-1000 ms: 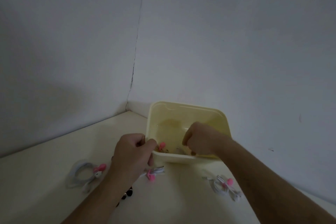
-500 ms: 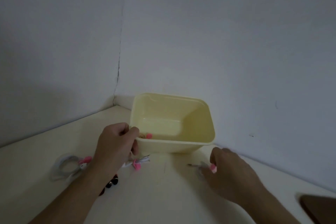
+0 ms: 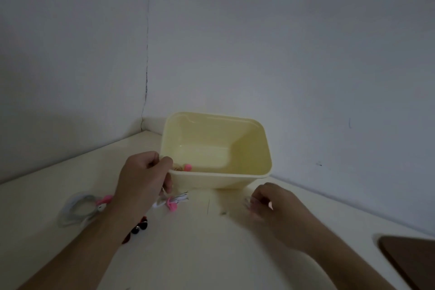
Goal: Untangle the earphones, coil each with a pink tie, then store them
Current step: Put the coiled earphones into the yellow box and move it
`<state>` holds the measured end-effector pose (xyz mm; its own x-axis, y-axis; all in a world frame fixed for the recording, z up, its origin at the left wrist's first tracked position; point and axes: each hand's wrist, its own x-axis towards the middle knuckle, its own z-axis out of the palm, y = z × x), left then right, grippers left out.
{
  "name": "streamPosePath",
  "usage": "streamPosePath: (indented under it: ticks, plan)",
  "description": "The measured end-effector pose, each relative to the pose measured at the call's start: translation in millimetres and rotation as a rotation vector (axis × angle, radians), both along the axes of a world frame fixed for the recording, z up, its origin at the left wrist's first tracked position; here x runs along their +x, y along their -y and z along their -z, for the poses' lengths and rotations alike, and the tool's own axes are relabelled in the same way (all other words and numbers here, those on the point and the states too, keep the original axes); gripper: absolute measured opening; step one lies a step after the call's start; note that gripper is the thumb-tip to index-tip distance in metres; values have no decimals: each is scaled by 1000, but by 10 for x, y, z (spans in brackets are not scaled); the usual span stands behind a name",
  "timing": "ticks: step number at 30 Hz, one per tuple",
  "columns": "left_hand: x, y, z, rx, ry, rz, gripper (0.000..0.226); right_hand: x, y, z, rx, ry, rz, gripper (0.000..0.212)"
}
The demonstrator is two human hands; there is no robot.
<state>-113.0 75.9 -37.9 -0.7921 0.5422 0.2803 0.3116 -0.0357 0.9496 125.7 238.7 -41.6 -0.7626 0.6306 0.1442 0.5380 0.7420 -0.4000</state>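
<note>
- My left hand grips the near left corner of the yellow bin, thumb curled over the rim and fingers on the outer wall.
- My right hand is down on the table, just in front of the bin's right corner, fingers curled; it is blurred, and something pale shows at the fingertips, but I cannot tell whether it holds anything.
- The two hands are well apart, with the bin's front wall between them.
- I see no brand, label or writing anywhere.
- Inside the bin, right by my left thumb, a pink tie and a bit of cord show above the rim.
- A white coil with a pink tie lies on the table just below my left hand, in front of the bin.
- A larger coil, also pink-tied, lies left of my left wrist.
- Small dark beads lie just under that wrist.
- At the far right a brown board reaches the frame edge.
</note>
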Motion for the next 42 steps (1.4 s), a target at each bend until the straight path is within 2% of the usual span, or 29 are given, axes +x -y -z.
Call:
streamPosePath:
  ticks: [3, 5, 10, 13, 17, 21, 24, 27, 28, 30, 32, 34, 37, 38, 39, 40, 42]
  plan:
    - [11, 4, -6, 6, 2, -1, 30, 49, 109, -231, -331, -285, -133, 26]
    - [13, 0, -4, 9, 15, 2, 29, 70, 209, -361, -485, -402, -185, 24]
    - [11, -15, 2, -7, 17, -12, 28, 7, 354, -614, -694, -599, -254, 28]
    - [14, -12, -16, -16, 20, -13, 27, -155, 343, -825, -713, -661, -226, 27]
    - [28, 6, -29, -28, 1, -10, 28, -420, 135, -1056, -624, -698, -107, 24]
    - [17, 29, -35, -28, -9, 3, 26, -758, -120, -1019, -353, -564, 47, 20]
    - [14, 37, -29, -37, -35, 12, 25, -941, -286, -879, -49, -230, 110, 25]
    - [5, 32, -20, -49, -62, 23, 27, -1024, -326, -733, 97, 167, 103, 15]
    - [1, 35, -13, -55, -69, 27, 28, -1043, -310, -689, 150, 266, 101, 11]
    - [1, 36, -18, -55, -70, 42, 28, -1068, -319, -632, 202, 370, 110, 18]
    - [2, 43, -41, -39, -44, 66, 29, -1088, -309, -637, 192, 370, 132, 22]
    - [-11, 43, -84, -17, 23, 92, 32, -1078, -232, -684, 213, 260, 154, 19]
    - [-43, 20, -132, 2, 108, 138, 38, -923, 175, -731, 396, -167, 103, 27]
    - [-42, 10, -156, 0, 115, 145, 39, -842, 376, -744, 466, -334, 15, 26]
    - [-41, 6, -164, -2, 116, 145, 39, -776, 580, -735, 494, -414, -89, 21]
    - [-41, 1, -178, -1, 111, 140, 39, -746, 729, -692, 486, -409, -208, 17]
    - [-29, -1, -184, -4, 92, 121, 39, -796, 935, -521, 367, -243, -333, 22]
